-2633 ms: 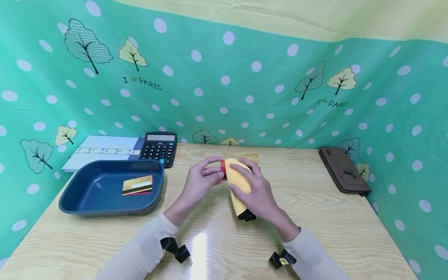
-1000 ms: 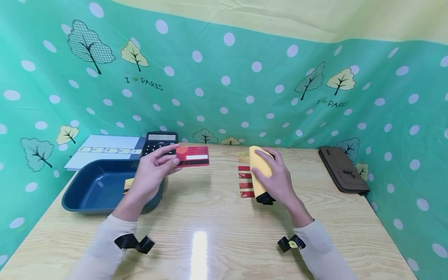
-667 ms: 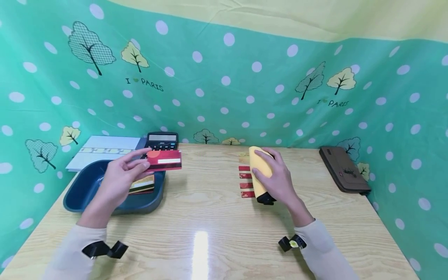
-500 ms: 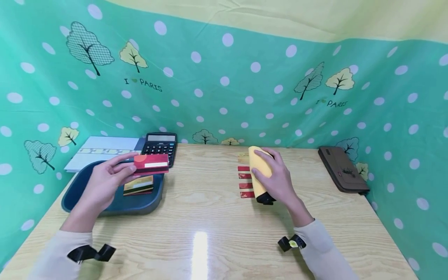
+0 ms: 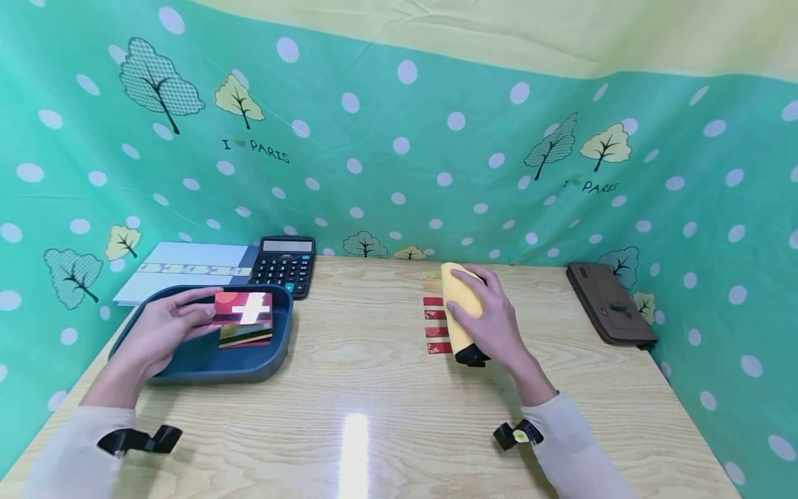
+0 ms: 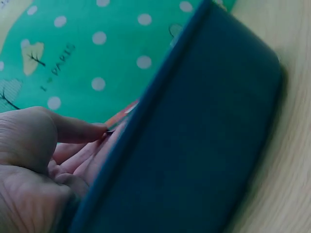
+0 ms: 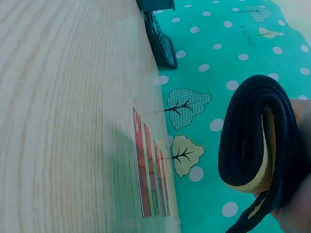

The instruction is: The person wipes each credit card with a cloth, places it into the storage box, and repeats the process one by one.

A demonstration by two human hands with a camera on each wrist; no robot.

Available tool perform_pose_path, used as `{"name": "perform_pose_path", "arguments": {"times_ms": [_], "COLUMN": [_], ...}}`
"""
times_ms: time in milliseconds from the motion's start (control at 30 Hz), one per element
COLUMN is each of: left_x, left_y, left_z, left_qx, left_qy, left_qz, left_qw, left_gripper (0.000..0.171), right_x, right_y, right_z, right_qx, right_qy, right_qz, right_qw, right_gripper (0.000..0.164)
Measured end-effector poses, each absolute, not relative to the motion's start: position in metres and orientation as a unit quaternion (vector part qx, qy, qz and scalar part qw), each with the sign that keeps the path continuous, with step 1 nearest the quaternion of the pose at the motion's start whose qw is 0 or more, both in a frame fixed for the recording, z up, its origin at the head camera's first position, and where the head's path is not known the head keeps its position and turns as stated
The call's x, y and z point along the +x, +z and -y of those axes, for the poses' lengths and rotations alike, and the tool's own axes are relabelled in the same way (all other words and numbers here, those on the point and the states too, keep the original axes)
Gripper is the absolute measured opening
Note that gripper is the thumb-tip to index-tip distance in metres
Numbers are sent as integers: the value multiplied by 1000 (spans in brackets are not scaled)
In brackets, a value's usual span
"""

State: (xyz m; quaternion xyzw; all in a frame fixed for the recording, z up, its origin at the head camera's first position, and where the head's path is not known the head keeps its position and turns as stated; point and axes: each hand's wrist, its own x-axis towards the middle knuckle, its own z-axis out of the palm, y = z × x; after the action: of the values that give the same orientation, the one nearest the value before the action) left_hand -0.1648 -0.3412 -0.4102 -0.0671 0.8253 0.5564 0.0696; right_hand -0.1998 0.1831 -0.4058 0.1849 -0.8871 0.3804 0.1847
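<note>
My left hand (image 5: 158, 326) pinches a red bank card (image 5: 243, 307) by its left end, over the blue plastic basin (image 5: 277, 360). Below it, a small pile of gold and red cards (image 5: 244, 337) lies inside. In the left wrist view the basin wall (image 6: 204, 126) hides most of the card (image 6: 120, 116) and part of the fingers. My right hand (image 5: 489, 312) grips a folded yellow cloth (image 5: 460, 312) with black edging, its rolled layers (image 7: 240, 136) facing the right wrist camera. Left of the cloth, partly covered by it, several red and gold cards (image 5: 438, 332) lie in a column.
A black calculator (image 5: 285, 267) and a white folder (image 5: 187, 258) lie behind the basin. A brown zip case (image 5: 611, 305) lies at the table's right. A patterned green curtain (image 5: 374, 138) hangs along the back and sides of the wooden table (image 5: 399, 416).
From near the cloth, my left hand has carried the red card leftward and lowered it over the basin. My right hand moved right with the cloth, then stayed nearly still.
</note>
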Motion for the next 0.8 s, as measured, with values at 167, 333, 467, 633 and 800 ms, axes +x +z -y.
{"name": "perform_pose_path", "arguments": {"times_ms": [167, 333, 467, 633, 800], "left_x": [-172, -177, -180, -183, -181], "left_y": [-416, -418, -419, -420, -420], "left_z": [349, 353, 353, 354, 355], "left_qx": [-72, -75, -73, -77, -68], "left_qy": [558, 565, 576, 576, 512], "left_qz": [-820, -811, -803, -803, -850], "left_qw": [107, 131, 137, 132, 103], "left_gripper": [59, 64, 68, 72, 69], "right_x": [-200, -201, -201, -201, -202], "right_y": [-407, -408, -408, -407, -406], "right_z": [-183, -183, -184, -185, -186], "right_qx": [184, 185, 186, 188, 186], "right_qy": [383, 383, 386, 386, 382], "right_qz": [886, 887, 886, 886, 888], "right_qw": [183, 181, 178, 175, 177], "right_gripper": [55, 55, 55, 55, 55]}}
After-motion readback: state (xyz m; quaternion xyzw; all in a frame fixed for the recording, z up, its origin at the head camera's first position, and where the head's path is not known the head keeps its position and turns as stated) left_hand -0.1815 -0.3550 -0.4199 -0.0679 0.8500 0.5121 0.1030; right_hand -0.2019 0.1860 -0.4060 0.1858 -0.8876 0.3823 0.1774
